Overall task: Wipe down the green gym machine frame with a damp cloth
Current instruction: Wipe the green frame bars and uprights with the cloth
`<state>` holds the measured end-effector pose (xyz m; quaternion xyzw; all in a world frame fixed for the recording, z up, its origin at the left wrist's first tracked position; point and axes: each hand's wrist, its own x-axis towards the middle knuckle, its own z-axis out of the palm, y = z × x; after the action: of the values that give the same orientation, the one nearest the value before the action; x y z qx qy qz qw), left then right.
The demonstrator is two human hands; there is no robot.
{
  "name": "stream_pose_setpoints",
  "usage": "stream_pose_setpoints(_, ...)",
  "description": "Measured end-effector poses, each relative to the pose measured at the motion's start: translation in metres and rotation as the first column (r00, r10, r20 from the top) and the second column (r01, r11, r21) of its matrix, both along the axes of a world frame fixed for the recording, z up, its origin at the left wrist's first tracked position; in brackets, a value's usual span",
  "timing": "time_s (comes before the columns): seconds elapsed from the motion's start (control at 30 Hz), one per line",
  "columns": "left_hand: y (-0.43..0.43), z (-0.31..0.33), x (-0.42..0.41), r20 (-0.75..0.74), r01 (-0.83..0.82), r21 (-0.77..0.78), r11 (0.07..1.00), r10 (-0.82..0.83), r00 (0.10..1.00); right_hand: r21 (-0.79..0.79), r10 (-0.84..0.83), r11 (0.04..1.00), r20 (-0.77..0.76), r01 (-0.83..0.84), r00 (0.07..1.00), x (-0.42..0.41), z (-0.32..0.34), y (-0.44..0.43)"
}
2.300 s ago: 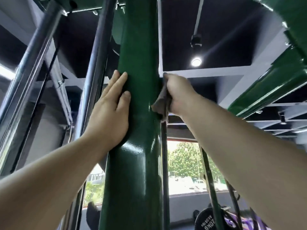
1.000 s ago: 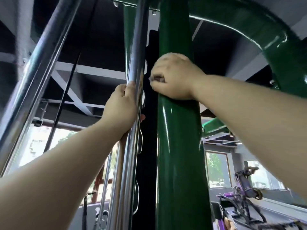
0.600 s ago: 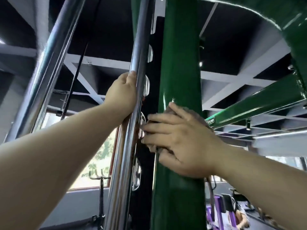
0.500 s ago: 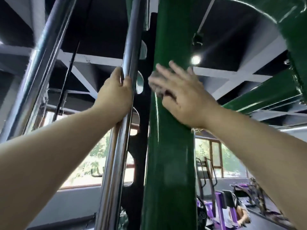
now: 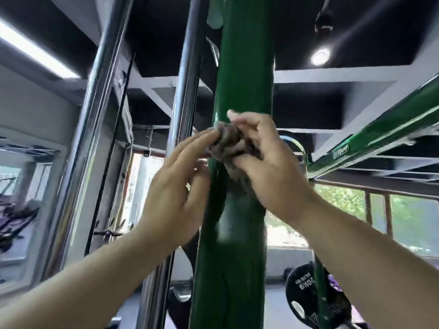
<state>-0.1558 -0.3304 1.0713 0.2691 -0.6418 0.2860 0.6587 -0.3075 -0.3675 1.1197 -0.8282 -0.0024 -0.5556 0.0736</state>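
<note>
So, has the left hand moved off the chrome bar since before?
Yes. The left hand left the chrome bar and went right, to the cloth at the green post.

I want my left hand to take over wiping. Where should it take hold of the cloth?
Probably pinch the bunched end of the cloth that bulges out left of the right hand, coming from the left side of the green post. That wad is exposed there; the rest lies under the right hand's fingers. The left hand touches it there.
</note>
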Motion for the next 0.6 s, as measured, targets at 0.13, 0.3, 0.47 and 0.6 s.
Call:
stream_pose_setpoints(0.13, -0.001, 0.002, -0.051, 0.125, -0.169, -0.019, 0.986, 0.170, 0.978, 0.373, 0.438, 0.783, 0.237, -0.498, 0.867, -0.002, 0.015, 0.012)
stream_pose_setpoints(0.3, -0.020, 0.060, -0.043, 0.135, -0.562, -0.227, 0.795, 0.597, 0.791, 0.279, 0.274, 0.823, 0.566, -0.494, 0.777, -0.017, 0.016, -0.013)
stream_pose_setpoints(0.47, -0.026, 0.038, -0.036, 0.233, -0.459, -0.025, 0.888, 0.451, 0.861, 0.531, 0.056, 0.769, 0.498, -0.355, 0.865, -0.021, -0.021, -0.048)
stream_pose_setpoints(0.6, -0.022, -0.018, -0.020, 0.519, -0.518, -0.165, 0.839, 0.521, 0.678, 0.738, 0.242, 0.516, 0.361, -0.434, 0.901, -0.017, -0.050, -0.053)
